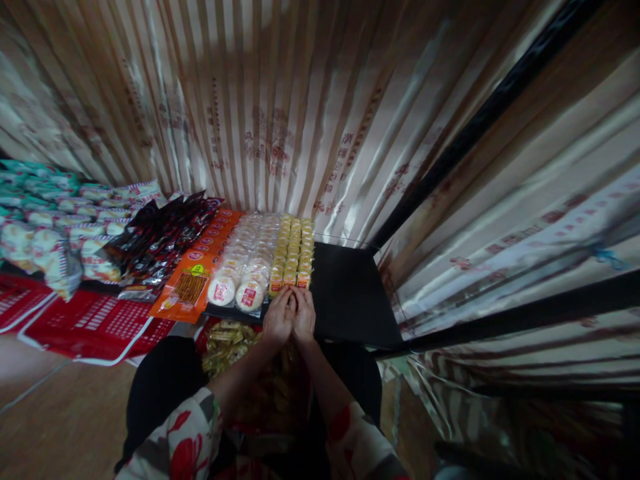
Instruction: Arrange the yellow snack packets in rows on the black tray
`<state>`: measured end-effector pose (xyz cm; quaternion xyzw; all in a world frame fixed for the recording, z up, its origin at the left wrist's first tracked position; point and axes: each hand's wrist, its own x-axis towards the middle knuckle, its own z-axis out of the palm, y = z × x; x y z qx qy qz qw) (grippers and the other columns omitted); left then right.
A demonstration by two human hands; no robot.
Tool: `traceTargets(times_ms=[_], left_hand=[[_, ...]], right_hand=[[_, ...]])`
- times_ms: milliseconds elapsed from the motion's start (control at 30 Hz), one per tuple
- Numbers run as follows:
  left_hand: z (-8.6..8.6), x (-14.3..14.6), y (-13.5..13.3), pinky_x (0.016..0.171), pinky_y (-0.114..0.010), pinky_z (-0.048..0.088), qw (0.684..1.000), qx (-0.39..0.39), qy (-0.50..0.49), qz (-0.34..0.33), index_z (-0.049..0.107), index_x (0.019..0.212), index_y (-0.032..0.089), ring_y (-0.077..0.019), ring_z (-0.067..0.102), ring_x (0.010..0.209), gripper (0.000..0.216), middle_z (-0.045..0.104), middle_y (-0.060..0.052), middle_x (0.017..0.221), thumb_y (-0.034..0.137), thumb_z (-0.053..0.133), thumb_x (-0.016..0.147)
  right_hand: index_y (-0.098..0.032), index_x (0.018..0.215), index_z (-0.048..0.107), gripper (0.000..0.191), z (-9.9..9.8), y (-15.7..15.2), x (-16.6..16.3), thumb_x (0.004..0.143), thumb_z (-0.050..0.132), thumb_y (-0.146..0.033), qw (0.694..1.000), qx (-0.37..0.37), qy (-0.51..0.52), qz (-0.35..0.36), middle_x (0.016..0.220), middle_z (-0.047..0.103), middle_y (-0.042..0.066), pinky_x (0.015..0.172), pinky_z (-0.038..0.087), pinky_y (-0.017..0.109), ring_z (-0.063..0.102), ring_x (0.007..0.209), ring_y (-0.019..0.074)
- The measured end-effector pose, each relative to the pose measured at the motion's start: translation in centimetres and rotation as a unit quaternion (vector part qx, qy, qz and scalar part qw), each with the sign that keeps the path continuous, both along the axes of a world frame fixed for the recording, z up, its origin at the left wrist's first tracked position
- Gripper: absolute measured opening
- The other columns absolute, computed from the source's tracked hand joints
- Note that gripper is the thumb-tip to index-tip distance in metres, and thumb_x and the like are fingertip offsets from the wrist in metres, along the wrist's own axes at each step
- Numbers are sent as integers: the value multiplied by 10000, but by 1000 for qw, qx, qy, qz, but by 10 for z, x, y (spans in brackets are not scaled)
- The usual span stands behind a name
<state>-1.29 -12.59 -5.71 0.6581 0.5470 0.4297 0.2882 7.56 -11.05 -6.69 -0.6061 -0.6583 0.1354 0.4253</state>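
Both my hands meet at the near end of the rows of small yellow wrapped packets (291, 243) on the black shelf (350, 287). My left hand (279, 317) has its fingers bent and pressed against the front packets. Close beside it, my right hand (303, 315) is curled the same way on the front packets at the right. The thumbs nearly touch, and the undersides of the fingers are hidden. Left of these rows lie clear-wrapped stacks of round white biscuits (250, 293) with red labels. Below my wrists are loose gold-wrapped packets (227, 343) in a red container.
Orange snack bags (193, 280), dark red shiny packs (160, 233) and white-and-green bags (55, 207) fill the shelf leftward. Red baskets (95, 327) with white handles stand below. A pleated printed sheet (270, 100) hangs behind, and a black post (480, 127) slants at the right.
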Motion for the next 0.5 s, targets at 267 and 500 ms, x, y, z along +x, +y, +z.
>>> traceTargets(times_ms=[267,500], left_hand=[[-4,-5,-12,981,-404,425,998,57,0,41,568,1090,145,-200,524,1106,404,589,-111,1145,75,369,746],[-11,-36,-83,805,-302,473,998,-27,59,-3,596,826,178,-154,577,832,266,628,-49,846,129,334,824]], right_hand=[[-168,1013,595,291,8,-4,-1,874,342,-204,997,71,25,11,954,577,92,855,465,315,551,934,173],[-184,991,585,258,-7,-59,0,877,360,-239,995,9,-2,100,913,650,69,806,474,265,606,867,150]])
